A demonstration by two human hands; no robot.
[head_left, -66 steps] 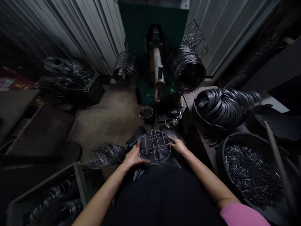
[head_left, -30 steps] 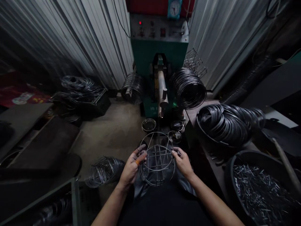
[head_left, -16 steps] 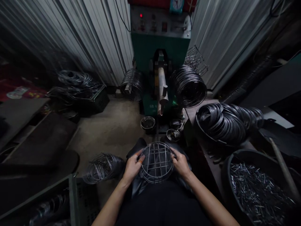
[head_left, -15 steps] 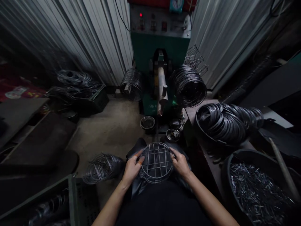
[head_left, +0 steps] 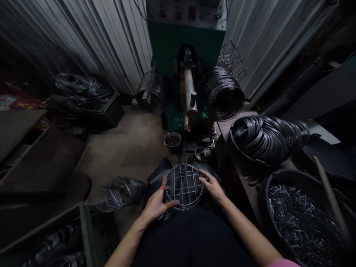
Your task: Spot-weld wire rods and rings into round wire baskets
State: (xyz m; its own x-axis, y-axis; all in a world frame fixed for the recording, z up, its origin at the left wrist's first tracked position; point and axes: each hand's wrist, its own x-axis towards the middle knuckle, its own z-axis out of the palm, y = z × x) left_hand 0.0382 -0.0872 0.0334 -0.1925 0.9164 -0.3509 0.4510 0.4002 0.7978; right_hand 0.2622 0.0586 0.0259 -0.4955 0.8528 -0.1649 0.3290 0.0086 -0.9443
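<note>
**Left hand spread wide, right hand pinched narrow: the round wire rack is held from both sides!**

And there it sits, near the middle of the scene, over the person's lap, crossed wires inside a circular rim. The left hand has forefinger along the left side and thumb over the near-left rim, orange bands on those fingers. The right hand takes the far-right rim between thumb and fingertips. Whether the rack rests on the lap, I cannot tell.

The step in hand looks like steadying and lining up this rack, I'd judge. Any next move calls for an even hold from both hands, rim level, with an eye on the metal rod of the green machine, well apart on the far side. Off to the right, a heap of wire rings on the tabletop, and nearer, a tub of short metal pieces. Neither is touched!
</note>
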